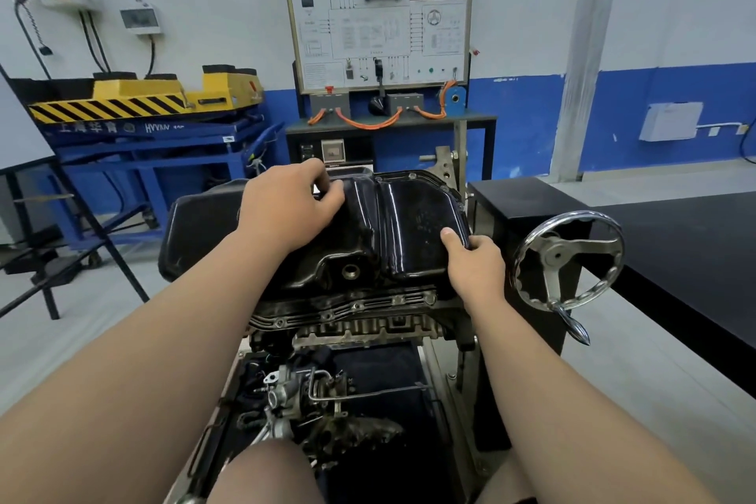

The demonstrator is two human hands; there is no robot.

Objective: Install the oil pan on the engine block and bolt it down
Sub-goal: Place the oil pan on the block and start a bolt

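Note:
A glossy black oil pan (392, 225) lies on top of the upturned engine block (347, 317), which is mounted on a stand. My left hand (286, 205) grips the pan's far left edge, fingers curled over it. On the near right corner, my right hand (474, 266) holds the pan with the thumb pressed on top. The pan's drain hole (351, 271) faces me. Along the block's flange, several bolt holes show below the pan's near edge. No bolts or tools are visible.
A chrome handwheel (566, 258) of the engine stand sticks out just right of my right hand. A black table (675, 258) runs along the right. A training board (378, 18) stands behind the engine, and a blue lift cart (143, 127) sits at left.

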